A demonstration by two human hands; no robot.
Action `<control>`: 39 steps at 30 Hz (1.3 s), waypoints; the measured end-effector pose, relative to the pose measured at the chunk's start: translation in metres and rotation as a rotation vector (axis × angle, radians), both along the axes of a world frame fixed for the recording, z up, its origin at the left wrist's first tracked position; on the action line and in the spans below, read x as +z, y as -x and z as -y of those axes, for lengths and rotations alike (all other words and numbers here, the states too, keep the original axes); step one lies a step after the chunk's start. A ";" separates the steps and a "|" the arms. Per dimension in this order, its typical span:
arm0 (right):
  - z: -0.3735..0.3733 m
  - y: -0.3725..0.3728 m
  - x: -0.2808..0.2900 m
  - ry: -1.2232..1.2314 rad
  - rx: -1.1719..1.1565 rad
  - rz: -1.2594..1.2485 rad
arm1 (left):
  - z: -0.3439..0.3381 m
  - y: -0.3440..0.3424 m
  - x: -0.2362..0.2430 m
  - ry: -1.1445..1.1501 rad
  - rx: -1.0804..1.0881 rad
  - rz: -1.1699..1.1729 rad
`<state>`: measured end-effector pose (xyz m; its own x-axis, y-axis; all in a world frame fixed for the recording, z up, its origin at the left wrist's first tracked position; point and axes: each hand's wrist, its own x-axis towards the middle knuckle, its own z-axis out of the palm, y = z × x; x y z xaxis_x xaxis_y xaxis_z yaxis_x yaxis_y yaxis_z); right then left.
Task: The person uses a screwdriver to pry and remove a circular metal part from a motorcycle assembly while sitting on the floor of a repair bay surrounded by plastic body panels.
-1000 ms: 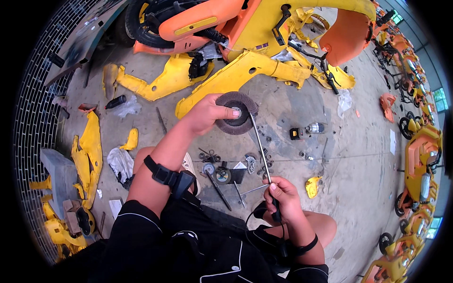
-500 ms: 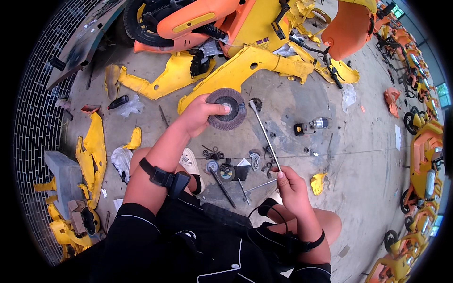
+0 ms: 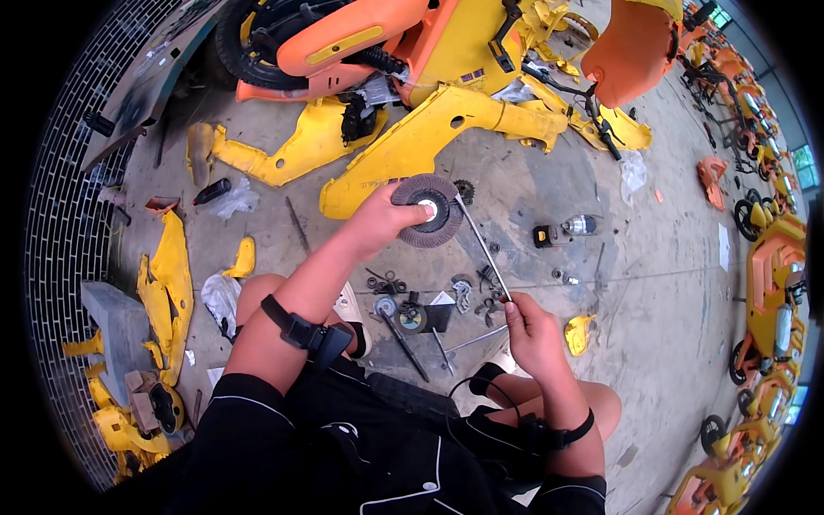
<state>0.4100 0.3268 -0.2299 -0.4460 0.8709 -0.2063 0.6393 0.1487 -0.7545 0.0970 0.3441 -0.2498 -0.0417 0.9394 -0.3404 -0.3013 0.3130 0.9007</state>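
My left hand (image 3: 376,225) grips a round flap disc (image 3: 442,233) by its left side, the thumb resting over the hub. In my right hand (image 3: 537,336) is a long thin metal rod (image 3: 486,247) with a flattened tip, held by its lower end. The rod slants up and left, and its tip is at the disc's right edge; whether they touch I cannot tell. Just beyond that edge lies a dark toothed gear (image 3: 465,190) on the floor. Below the disc, between my legs, another flat disc (image 3: 412,318) lies beside a dark bar (image 3: 404,345).
A cordless drill (image 3: 562,230) rests on the floor to the right. Yellow body panels (image 3: 412,150) and a tipped orange-yellow scooter (image 3: 360,39) fill the far side. Small loose parts (image 3: 388,281) are scattered ahead of me. Scooters (image 3: 768,309) line the right side.
My left hand has carried the flap disc slightly right and down, closer to the rod's tip. My right hand has shifted up a little with the rod.
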 end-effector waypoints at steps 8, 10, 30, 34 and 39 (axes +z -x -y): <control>0.003 -0.001 0.004 -0.038 -0.001 0.005 | -0.005 -0.001 0.000 -0.082 0.022 0.058; 0.003 -0.002 0.005 -0.073 -0.002 -0.003 | -0.004 0.000 -0.001 -0.072 0.018 0.052; 0.002 -0.007 0.001 -0.079 -0.014 -0.016 | -0.008 -0.006 0.001 -0.095 0.059 0.039; 0.003 -0.006 -0.001 -0.108 -0.011 -0.013 | -0.008 -0.007 -0.004 -0.063 0.046 0.018; 0.004 -0.005 -0.003 -0.136 -0.023 -0.016 | -0.006 -0.010 -0.004 -0.100 0.059 0.026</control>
